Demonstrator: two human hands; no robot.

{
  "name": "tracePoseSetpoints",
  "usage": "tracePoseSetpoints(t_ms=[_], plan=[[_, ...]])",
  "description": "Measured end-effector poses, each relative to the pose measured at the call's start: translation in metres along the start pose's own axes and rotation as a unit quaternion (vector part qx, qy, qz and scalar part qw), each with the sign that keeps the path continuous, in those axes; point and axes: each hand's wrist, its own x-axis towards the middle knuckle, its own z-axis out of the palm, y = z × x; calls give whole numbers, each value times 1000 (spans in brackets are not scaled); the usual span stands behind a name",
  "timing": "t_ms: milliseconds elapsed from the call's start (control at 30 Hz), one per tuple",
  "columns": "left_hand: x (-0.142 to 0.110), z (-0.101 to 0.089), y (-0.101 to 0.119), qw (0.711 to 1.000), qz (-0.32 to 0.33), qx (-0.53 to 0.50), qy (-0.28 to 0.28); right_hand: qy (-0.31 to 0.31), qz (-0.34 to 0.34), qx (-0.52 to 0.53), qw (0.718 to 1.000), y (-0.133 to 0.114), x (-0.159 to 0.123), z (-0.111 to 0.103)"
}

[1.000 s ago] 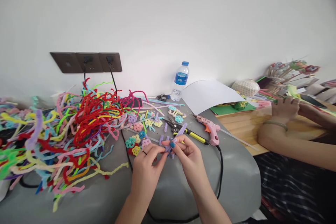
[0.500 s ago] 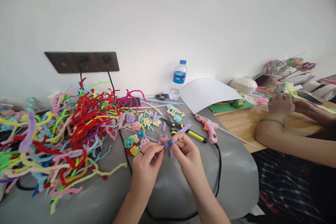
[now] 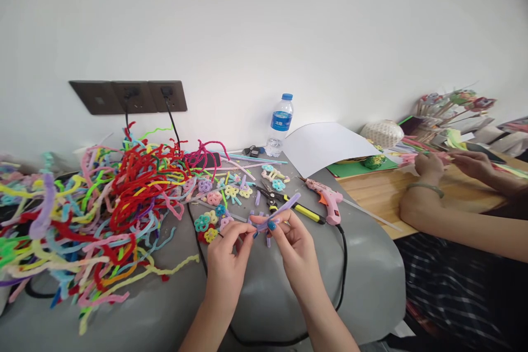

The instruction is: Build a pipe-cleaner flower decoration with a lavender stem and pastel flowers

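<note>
A slim, fuzzy lilac pipe-cleaner strip (image 3: 289, 204) is pinched by the right hand (image 3: 297, 245); its lower end, partly hidden, seems pinched by the left hand (image 3: 227, 256).

- My feed shows a plain white wall (image 3: 231, 33) across the rear.
- I see a dark three-section socket panel (image 3: 127, 98) mounted at left.
- Grey counter (image 3: 371, 280), rounded corner; wooden counter (image 3: 377, 192) beside it, right.
- I register soft, diffuse light.

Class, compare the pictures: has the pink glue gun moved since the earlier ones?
No. Judged against the water bottle, the pink glue gun lies in the same place, beside the yellow-handled pliers; only the whole view shifted slightly.
</note>
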Motion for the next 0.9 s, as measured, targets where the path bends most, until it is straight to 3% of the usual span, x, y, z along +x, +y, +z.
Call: tracePoseSetpoints(t_ms=[267,400,600,900], plan=[[-1,0,3,997,-37,-64,-15,57,8,-3,998,-4,3,-7],[-1,2,0,987,-85,-132,-36,43,20,-7,999,-4,3,-11],[-2,1,-2,990,-55,-125,-23,-11,51,-3,999,-6,1,-12],[1,-3,2,993,-18,-119,-20,-12,41,-20,999,-10,0,-11]])
